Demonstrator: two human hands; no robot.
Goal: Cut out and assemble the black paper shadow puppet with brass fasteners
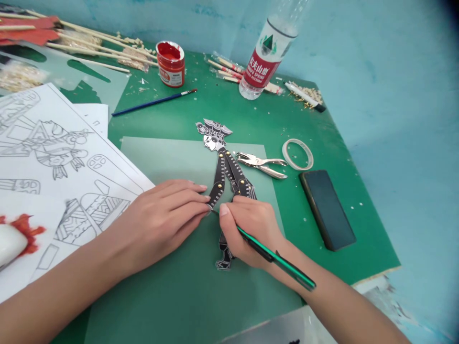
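A jointed paper puppet (218,176), black and white with brass-coloured fasteners at its joints, lies on a translucent sheet (158,286). Its head with an ornate headdress points away from me. My left hand (161,215) rests flat from the left, fingers stretched out, fingertips at the end of the puppet's bent arm. In my right hand (253,229) is a green and black pen (278,262), its tip side directed at that same arm end. The right hand covers much of the puppet's lower body; one foot shows below it.
Beyond the puppet lie a hole punch (260,162), a tape roll (297,154) and a phone (328,210). A red paint jar (171,71), a blue paintbrush (154,102) and a water bottle (263,57) are farther back. Printed drawings (96,157) cover the left; wooden sticks (96,36) lie behind.
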